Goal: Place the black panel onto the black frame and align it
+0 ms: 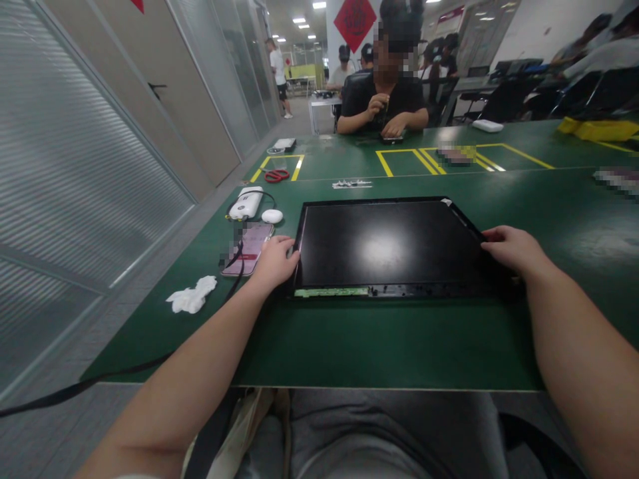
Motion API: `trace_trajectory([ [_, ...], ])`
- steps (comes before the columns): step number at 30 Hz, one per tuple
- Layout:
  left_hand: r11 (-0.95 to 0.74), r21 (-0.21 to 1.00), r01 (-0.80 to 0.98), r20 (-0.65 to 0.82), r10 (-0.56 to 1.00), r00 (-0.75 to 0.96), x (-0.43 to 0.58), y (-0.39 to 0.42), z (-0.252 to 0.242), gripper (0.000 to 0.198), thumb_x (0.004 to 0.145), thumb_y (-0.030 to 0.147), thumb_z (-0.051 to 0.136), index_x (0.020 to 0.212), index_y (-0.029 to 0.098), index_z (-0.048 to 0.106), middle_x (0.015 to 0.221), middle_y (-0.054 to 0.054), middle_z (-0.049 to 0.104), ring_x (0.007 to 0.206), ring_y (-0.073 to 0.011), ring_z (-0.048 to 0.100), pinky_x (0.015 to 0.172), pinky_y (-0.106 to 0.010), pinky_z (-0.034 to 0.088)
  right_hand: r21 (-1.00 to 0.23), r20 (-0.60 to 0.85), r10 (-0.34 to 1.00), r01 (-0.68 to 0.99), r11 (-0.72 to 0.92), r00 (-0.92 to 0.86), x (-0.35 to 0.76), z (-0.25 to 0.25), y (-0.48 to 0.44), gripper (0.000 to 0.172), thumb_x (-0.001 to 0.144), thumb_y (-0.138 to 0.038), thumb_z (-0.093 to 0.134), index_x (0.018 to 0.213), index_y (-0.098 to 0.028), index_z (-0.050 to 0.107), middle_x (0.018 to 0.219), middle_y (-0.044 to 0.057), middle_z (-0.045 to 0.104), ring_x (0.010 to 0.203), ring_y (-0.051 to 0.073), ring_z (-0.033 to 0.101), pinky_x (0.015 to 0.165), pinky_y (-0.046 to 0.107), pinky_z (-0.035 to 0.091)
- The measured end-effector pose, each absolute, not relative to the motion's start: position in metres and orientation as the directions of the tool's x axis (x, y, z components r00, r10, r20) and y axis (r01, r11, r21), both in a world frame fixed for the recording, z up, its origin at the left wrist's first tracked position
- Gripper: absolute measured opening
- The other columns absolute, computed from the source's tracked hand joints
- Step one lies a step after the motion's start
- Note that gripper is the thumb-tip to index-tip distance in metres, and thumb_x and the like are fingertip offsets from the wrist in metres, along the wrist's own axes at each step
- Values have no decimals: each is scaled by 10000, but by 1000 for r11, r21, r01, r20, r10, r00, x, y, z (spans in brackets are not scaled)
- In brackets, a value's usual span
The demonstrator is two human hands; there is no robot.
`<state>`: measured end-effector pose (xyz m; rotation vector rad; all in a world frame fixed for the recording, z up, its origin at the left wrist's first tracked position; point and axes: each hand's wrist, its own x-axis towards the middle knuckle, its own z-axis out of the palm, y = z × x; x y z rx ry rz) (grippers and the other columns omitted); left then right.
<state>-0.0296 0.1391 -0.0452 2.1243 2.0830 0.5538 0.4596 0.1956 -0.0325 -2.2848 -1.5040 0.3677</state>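
A black flat screen panel (384, 246) in a dark frame lies on the green table (389, 346). A green circuit strip (332, 292) shows along the left part of its near edge, and a small white patch is at its far right corner. My left hand (277, 261) grips the panel's left edge, thumb and fingers on the frame. On the opposite side, my right hand (514, 247) holds the right edge with its fingers pressed together on the frame.
Left of the panel are a phone (252, 249), a white power bank (246, 202), a white case (272, 216), crumpled tissue (192, 295) and a black cable. Red scissors (276, 175) and small strips (352, 183) lie farther back. A person (384, 86) sits across the table.
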Motion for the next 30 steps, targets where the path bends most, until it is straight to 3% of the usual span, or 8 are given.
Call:
trace_trajectory([
  [4,-66,364,929,181,984,-1,-28,140,-45,387,857,270,530,1138,97,733,1318,-215,646,1271,-369,561,1124,-499,381,-453,-47,910,803,-387,412,460,-33,197,242,714,-185,637,949,-197,691,918,62,700,805,196,631,773,326,479],
  [8,-89,551,829,202,979,-30,-25,137,-39,282,799,215,534,949,169,768,1148,-131,735,1175,-327,622,1081,-451,428,-435,-28,914,818,-375,405,461,-34,199,248,699,-192,638,942,-192,690,930,73,704,826,208,640,785,336,488],
  [12,-10,861,508,98,984,-147,-16,128,-28,295,782,245,560,985,208,771,914,-37,770,924,-264,697,894,-372,533,-436,-43,908,810,-392,417,462,-34,200,241,707,-198,635,944,-195,679,965,86,710,833,217,636,786,351,486],
  [15,99,977,188,-59,976,-207,-7,123,-21,335,767,237,597,1053,194,765,770,-11,754,723,-206,691,723,-306,557,-429,-64,907,809,-403,417,463,-34,201,240,718,-205,631,955,-199,672,985,88,708,831,216,630,786,354,478],
  [18,170,985,-15,-168,950,-262,1,122,-18,361,743,204,653,1089,180,754,727,-10,746,602,-168,663,616,-271,541,-430,-67,906,808,-403,417,465,-36,202,254,714,-216,630,964,-203,670,977,84,703,823,216,625,777,355,475],
  [24,223,954,-201,-280,901,-331,4,124,-16,451,776,125,656,1226,139,683,695,-24,743,522,-150,646,513,-244,513,-438,-49,911,811,-388,409,466,-37,202,221,702,-208,625,920,-211,661,930,68,695,796,208,616,764,346,471],
  [30,214,915,-342,-309,917,-254,-3,129,-24,542,732,150,778,1258,142,650,768,-52,766,662,-209,734,609,-299,587,-463,-28,910,801,-379,414,465,-37,201,190,674,-197,624,860,-221,655,855,65,688,748,212,616,731,356,483],
])
